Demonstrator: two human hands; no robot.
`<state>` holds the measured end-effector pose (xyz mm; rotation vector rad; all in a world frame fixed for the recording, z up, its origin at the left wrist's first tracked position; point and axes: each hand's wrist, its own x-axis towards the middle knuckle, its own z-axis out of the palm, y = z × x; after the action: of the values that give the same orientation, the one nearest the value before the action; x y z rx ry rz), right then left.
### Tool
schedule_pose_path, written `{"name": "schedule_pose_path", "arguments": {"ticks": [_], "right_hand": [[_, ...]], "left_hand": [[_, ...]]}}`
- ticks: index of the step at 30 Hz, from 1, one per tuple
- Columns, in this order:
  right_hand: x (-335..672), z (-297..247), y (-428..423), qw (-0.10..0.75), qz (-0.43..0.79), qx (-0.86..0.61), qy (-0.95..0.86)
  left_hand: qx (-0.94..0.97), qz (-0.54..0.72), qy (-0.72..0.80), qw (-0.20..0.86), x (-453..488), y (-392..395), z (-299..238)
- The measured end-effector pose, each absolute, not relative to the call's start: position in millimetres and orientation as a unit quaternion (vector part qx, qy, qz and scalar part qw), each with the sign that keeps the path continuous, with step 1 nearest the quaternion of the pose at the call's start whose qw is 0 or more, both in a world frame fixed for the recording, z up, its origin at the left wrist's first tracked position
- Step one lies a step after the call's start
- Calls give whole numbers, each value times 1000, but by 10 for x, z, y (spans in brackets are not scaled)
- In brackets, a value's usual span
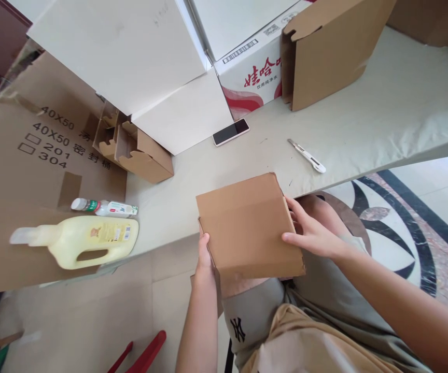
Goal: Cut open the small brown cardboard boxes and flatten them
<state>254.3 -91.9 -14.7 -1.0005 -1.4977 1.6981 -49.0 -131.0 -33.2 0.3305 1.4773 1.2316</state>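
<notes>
A brown cardboard box point(249, 228) is held at the table's front edge, above my lap. My left hand point(204, 254) grips its left side, thumb up along the edge and the other fingers hidden behind the cardboard. On the right side my right hand point(307, 228) holds the box, its thumb on the broad face and its fingers around the edge. Beyond the box, a white utility knife point(307, 156) lies on the cloth-covered table. A phone point(231, 132) rests farther back, by the white boxes.
White boxes point(177, 103) and a printed water carton point(251, 83) line the back. Another cardboard box point(329, 57) stands at the back right. On the left are small open cartons point(146, 155), a large carton point(49, 155), a water bottle point(105, 207) and a yellow jug point(92, 241).
</notes>
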Motion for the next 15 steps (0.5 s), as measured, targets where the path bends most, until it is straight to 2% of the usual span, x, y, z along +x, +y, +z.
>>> {"name": "schedule_pose_path", "arguments": {"ticks": [6, 13, 15], "right_hand": [[2756, -250, -971, 340, 558, -363, -664], [2908, -278, -1126, 388, 502, -356, -686], [2896, -278, -1167, 413, 499, -368, -667]], "left_hand": [[317, 494, 593, 551, -472, -1485, -238], [500, 524, 610, 322, -226, -1536, -58], [503, 508, 634, 294, -177, -1498, -44]]}}
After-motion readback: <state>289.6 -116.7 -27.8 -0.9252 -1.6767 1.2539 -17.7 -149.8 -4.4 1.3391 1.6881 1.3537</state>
